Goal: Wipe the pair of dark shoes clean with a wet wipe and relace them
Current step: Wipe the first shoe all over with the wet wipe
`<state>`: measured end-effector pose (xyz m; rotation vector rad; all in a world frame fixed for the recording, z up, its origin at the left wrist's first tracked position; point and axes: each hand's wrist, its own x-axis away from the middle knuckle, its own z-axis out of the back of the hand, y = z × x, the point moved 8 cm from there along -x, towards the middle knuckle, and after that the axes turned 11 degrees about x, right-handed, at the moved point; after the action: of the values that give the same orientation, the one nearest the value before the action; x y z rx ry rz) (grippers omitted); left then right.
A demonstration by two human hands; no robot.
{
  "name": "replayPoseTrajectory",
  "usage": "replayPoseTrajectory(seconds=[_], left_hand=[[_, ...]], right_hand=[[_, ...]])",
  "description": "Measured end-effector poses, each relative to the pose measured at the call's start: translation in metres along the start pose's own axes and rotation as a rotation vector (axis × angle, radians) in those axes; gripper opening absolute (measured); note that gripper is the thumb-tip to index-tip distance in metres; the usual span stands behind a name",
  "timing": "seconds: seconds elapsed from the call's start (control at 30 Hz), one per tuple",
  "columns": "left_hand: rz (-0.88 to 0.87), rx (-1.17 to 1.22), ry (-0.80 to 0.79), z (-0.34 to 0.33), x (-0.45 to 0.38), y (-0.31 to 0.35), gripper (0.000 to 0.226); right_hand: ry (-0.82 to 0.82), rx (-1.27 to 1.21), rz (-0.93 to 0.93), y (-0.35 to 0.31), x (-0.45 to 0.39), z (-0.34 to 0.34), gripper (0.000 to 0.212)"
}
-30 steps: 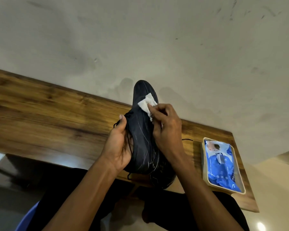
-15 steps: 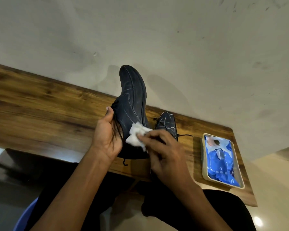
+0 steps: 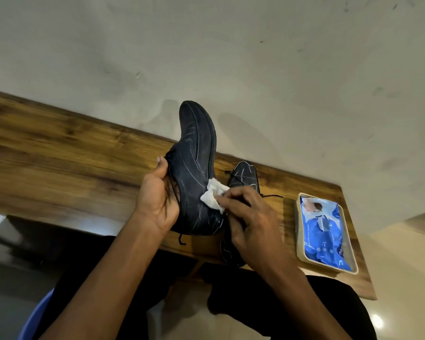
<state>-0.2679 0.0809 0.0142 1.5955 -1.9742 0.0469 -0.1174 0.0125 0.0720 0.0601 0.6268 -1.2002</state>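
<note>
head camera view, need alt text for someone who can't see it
A left hand holds a dark shoe toe-up over a wooden table while the right hand presses a white wipe to its side. The second shoe and a blue wipes pack lie on the table.

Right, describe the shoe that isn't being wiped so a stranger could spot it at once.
Start at the wooden table against the wall and go to its right end, where a tray holds a blue wipes pack. Just left of the tray a dark shoe lies flat on the table, partly behind the right hand. The other shoe is raised, gripped by the left hand.
</note>
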Motion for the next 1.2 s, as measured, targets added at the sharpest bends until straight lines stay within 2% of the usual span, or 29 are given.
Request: replayPoseTrajectory(seconds=[0.17,0.27,0.43,0.63,0.7,0.77,0.83,0.9,1.0,1.1,1.2], left_hand=[[-0.045,0.046,0.030,0.004,-0.007,0.010,0.041],[-0.063,0.063,0.087,0.009,-0.009,0.015,0.036],[-0.025,0.099,0.188,0.018,-0.009,0.008,0.035],[-0.034,0.170,0.225,0.019,-0.011,0.003,0.038],[-0.022,0.085,0.160,0.008,-0.004,0.001,0.039],[-0.004,-0.143,0.070,-0.003,0.000,-0.001,0.034],[-0.012,-0.384,0.013,-0.005,0.002,-0.003,0.030],[-0.095,-0.677,-0.023,-0.003,0.003,-0.001,0.029],[-0.262,-1.158,-0.135,-0.008,0.011,0.005,0.041],[-0.357,-1.191,-0.128,-0.010,0.017,0.015,0.064],[-0.406,-1.105,-0.098,-0.010,0.019,0.019,0.072]], right_hand=[[-0.039,-0.032,0.029,-0.007,0.010,0.001,0.031],[-0.020,-0.121,-0.022,-0.004,0.009,0.000,0.030],[-0.069,-0.400,-0.241,0.005,0.009,-0.014,0.037],[-0.283,-0.906,-0.577,0.006,0.023,-0.053,0.037],[-0.270,-1.055,-0.697,0.003,0.024,-0.057,0.037],[-0.242,-1.139,-0.752,0.004,0.023,-0.058,0.037],[-0.232,-1.117,-0.756,0.006,0.020,-0.055,0.036],[-0.224,-1.074,-0.755,0.007,0.018,-0.054,0.036],[-0.206,-1.033,-0.695,0.006,0.013,-0.054,0.037],[-0.235,-0.833,-0.581,0.005,0.007,-0.050,0.040],[-0.197,-0.293,-0.362,-0.001,0.000,-0.037,0.039]])
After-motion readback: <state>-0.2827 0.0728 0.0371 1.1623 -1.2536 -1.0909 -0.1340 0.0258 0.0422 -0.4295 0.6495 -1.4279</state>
